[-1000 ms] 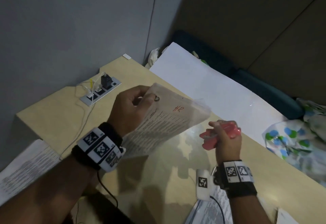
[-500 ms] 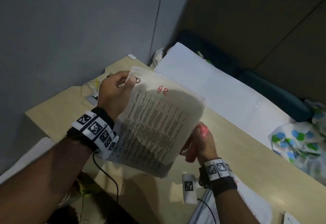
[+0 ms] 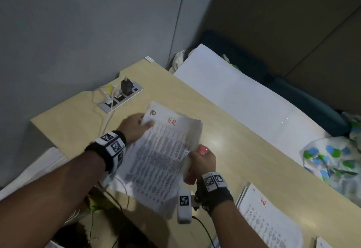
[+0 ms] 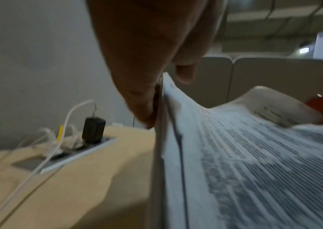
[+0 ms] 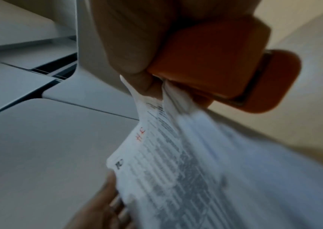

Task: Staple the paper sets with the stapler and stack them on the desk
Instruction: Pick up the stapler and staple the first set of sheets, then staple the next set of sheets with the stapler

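A printed paper set [image 3: 158, 156] marked "HR" in red hangs above the wooden desk [image 3: 224, 130]. My left hand [image 3: 134, 126] pinches its top left corner, thumb on the page [image 4: 235, 155]. My right hand [image 3: 203, 160] grips a red-orange stapler [image 3: 202, 150] and also pinches the set's right corner [image 5: 152, 99] with its fingers. In the right wrist view the stapler [image 5: 225, 69] sticks out past the fist, its mouth nearly closed, with the paper beside it. The sheets are blurred with motion.
Another "HR" paper set [image 3: 269, 222] lies on the desk at the right front. A power strip [image 3: 121, 97] with plugs and cables sits at the back left. A large white sheet [image 3: 244, 99] covers the desk's far side. More papers [image 3: 39, 165] lie at the left.
The paper set has swung down from upright toward the desk. My right hand with the stapler has come up to its right corner and taken hold of it.
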`<state>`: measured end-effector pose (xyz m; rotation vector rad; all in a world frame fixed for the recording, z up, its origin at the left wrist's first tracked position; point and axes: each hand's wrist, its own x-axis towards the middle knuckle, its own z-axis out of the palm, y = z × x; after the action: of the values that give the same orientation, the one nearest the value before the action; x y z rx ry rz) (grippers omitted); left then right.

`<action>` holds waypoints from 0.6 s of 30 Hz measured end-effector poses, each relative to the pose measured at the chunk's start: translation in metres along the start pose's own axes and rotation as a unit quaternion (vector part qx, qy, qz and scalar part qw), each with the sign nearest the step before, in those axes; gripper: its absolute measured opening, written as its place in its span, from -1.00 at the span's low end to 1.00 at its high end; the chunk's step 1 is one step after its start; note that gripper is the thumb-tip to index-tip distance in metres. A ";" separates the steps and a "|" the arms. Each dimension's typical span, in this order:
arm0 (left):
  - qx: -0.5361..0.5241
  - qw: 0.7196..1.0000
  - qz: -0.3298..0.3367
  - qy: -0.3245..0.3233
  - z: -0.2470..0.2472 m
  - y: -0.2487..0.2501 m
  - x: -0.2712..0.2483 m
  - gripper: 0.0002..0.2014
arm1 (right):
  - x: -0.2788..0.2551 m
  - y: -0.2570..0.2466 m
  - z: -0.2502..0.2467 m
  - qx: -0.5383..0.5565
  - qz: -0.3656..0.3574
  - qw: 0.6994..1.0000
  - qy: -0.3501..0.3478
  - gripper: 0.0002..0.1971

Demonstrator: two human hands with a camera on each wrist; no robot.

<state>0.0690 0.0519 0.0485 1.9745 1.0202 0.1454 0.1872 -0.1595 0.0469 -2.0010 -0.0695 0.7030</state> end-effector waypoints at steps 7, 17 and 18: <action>0.082 0.991 -0.099 -0.045 0.041 -0.057 -0.027 -0.76 | 0.019 0.042 0.006 -0.014 0.097 0.995 0.006 -0.91; -0.007 0.998 -0.058 0.024 0.060 -0.043 -0.025 -0.73 | 0.023 0.073 -0.004 0.004 0.177 0.983 0.040 -0.73; -0.011 0.998 -0.061 0.023 0.065 -0.044 -0.025 -0.73 | 0.029 0.081 -0.008 -0.011 0.176 0.984 0.041 -0.71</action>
<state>0.0558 0.0032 -0.0168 1.8911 1.1606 0.1351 0.1962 -0.1989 -0.0293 -2.0844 0.3336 0.8424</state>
